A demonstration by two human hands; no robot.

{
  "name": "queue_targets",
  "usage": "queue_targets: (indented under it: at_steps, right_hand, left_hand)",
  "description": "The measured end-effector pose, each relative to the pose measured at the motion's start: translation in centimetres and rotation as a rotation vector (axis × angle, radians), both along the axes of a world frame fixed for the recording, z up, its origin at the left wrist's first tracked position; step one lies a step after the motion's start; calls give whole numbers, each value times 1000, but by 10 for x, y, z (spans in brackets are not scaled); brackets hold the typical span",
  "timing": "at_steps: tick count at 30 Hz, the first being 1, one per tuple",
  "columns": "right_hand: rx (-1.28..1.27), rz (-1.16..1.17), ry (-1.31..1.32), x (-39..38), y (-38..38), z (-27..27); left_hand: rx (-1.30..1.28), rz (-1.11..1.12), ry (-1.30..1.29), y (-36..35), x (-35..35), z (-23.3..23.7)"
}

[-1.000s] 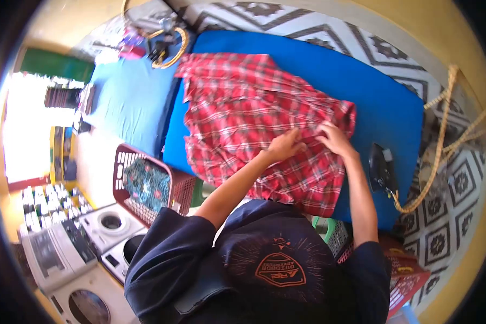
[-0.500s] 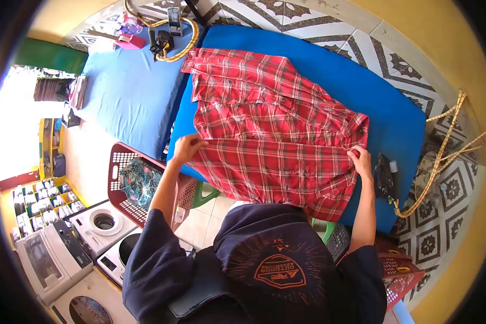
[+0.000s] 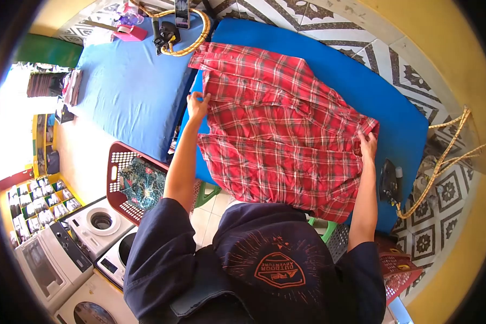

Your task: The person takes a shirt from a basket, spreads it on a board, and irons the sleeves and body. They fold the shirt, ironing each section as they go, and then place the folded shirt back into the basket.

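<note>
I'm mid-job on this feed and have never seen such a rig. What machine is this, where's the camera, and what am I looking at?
There is no machine: these are a person's bare hands. One camera, worn on the head, looks forward and down.

A red plaid shirt lies spread on a bright blue surface. The left hand is at its left edge; whether it grips is unclear. The right hand seems to pinch its right end.

To the right sits a dark device, perhaps an iron, with a cord. Left are a lighter blue table and a maroon basket holding patterned cloth.
</note>
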State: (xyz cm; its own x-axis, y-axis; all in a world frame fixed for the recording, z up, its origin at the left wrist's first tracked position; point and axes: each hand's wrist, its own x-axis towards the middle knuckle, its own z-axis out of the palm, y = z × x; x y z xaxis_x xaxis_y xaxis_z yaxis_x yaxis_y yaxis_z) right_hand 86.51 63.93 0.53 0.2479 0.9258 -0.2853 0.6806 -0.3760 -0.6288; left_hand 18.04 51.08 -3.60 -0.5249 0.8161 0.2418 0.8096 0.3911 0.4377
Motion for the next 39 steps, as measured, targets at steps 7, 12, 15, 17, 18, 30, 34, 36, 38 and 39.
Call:
queue_targets:
  at_steps: [7,12,15,17,18,30,34,36,38,39]
  right_hand:
    - [-113,30,576,6,-3,55]
    - [-300,86,683,5,-13,47]
    - [-282,99,656,10,-17,56]
    - [-286,95,608,13,-14,54]
    - [-294,124,567,15,-13,52]
    - [-335,199,730,41,-8,67]
    - [-208,326,715,55,-5,70]
    - [-185,387,564,58,-5,69]
    - [-123,407,606,59,-7,65]
    - [-117,398,621,60,-8,64]
  left_hand:
    - [126,74,-682,-54,4,66]
    - [137,154,-131,-75,24,26]
    - [227,-20,29,-24,128,107]
    - [78,-281,-370,-3,231,120]
    - [87,-398,-816,5,291,116]
    - [-9,-875,-674,38,564,72]
    - [-122,-560,-1094,35,566,78]
    - [-110,-552,-1093,36,567,84]
    - [-35,-488,-1029,37,570,86]
    - [-30,-485,-1024,38,571,87]
